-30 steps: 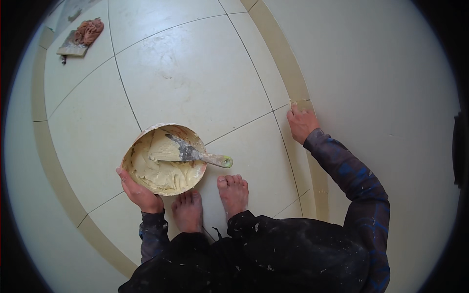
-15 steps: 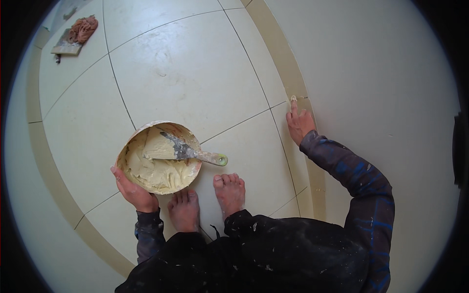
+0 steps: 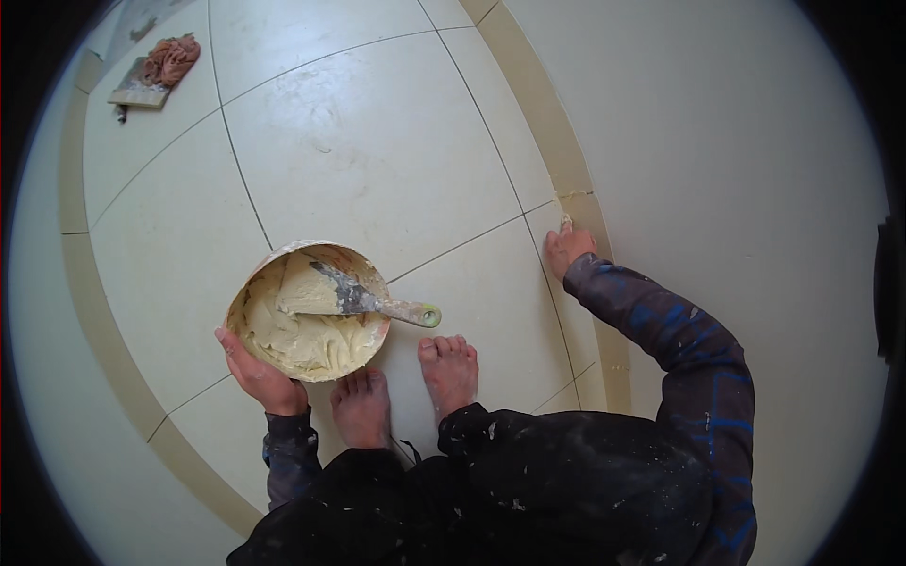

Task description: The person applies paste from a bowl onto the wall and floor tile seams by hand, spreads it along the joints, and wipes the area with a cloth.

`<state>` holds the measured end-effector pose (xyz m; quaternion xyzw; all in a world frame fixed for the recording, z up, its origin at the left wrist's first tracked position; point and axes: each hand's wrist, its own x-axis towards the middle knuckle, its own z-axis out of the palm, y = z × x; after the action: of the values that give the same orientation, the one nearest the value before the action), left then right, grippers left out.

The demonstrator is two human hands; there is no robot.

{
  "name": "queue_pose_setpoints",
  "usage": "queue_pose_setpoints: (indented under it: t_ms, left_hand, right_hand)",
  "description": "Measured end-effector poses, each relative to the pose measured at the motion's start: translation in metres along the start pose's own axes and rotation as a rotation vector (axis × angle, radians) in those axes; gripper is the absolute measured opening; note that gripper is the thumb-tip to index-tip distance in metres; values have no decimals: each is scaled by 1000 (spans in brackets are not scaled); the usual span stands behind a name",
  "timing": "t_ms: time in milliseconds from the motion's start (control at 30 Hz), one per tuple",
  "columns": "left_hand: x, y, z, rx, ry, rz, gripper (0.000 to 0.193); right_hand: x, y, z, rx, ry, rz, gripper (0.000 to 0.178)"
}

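My left hand (image 3: pixel 260 373) grips the lower left side of a round bucket (image 3: pixel 363 261), its thumb at the rim and the other fingers mostly hidden beneath. Cream-coloured putty (image 3: pixel 316 347) fills much of the bucket. A wide putty knife (image 3: pixel 355 298) rests in it, blade loaded with putty, and its handle sticks out over the right rim. Over by the right wall, my right hand (image 3: pixel 570 249) has its index finger stretched out with a dab of putty on the tip, the other fingers curled. That finger is at the tan skirting tile (image 3: pixel 576 179), just below a joint smeared with putty.
Large cream floor tiles (image 3: pixel 330 141) with dark joints lie ahead. At the far left, a crumpled reddish cloth (image 3: pixel 172 60) sits on a flat plastering tool (image 3: pixel 140 94). More skirting (image 3: pixel 85 283) runs along the left wall. My bare feet (image 3: pixel 448 370) stand just behind the bucket.
My right hand has drawn back toward me along the skirting, away from the joint, and putty now shows smeared there. The left hand keeps its hold on the bucket.
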<state>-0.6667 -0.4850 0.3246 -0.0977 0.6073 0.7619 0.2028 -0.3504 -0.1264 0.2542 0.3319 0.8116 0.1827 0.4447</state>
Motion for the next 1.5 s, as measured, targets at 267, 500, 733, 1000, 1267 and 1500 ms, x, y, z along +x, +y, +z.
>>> queue_pose_setpoints:
  t_ms: [267,500,733,1000,1267,1500]
  left_hand:
    - [9,-3,-6,23,38,5,57]
    - [2,-5,0,29,35,6,58]
    - [-3,-6,1,30,24,24,58]
    - [-3,-10,2,25,12,-5,59]
    - [-3,-7,2,23,8,4,59]
    - [-1,-2,3,35,21,9,59]
  right_hand:
    - [-13,-5,-35,-241,240,33,20]
    - [13,-3,-3,-261,242,-8,21]
    - [-23,26,-62,161,105,-167,24]
    - [19,42,-60,-6,502,-158,23]
    - [-23,20,-10,203,388,-167,19]
    - [-49,22,-70,193,251,-147,15]
